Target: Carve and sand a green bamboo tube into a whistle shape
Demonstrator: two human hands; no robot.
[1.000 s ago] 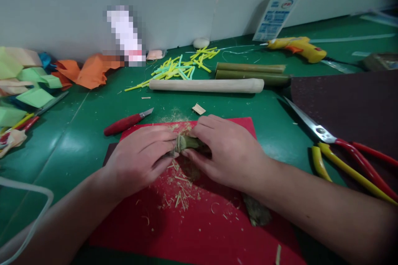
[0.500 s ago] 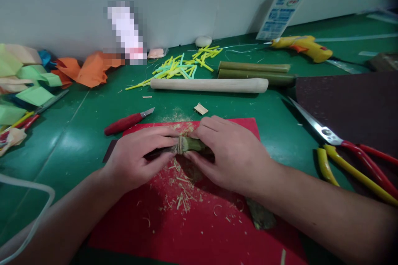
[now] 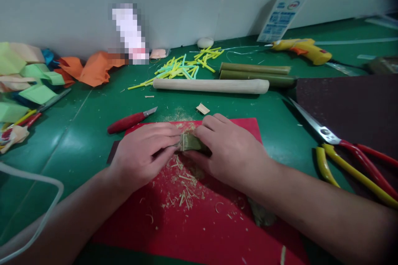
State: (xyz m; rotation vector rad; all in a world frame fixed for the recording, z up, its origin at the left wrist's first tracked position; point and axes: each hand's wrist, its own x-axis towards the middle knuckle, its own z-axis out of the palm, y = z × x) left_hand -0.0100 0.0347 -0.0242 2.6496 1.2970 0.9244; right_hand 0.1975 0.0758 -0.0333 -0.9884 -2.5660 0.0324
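My left hand (image 3: 143,153) and right hand (image 3: 234,153) close on a short green bamboo piece (image 3: 193,143), fingers pinching its ringed end from the left and wrapping its body from the right. It sits between my hands, over the red mat (image 3: 199,238). Shavings (image 3: 186,196) lie just nearer me than my grip; the red-handled knife (image 3: 130,121) is beyond my left fingers, the pale rod (image 3: 211,86) farther past both hands.

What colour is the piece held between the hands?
The piece is dull green where it shows, in the head view.
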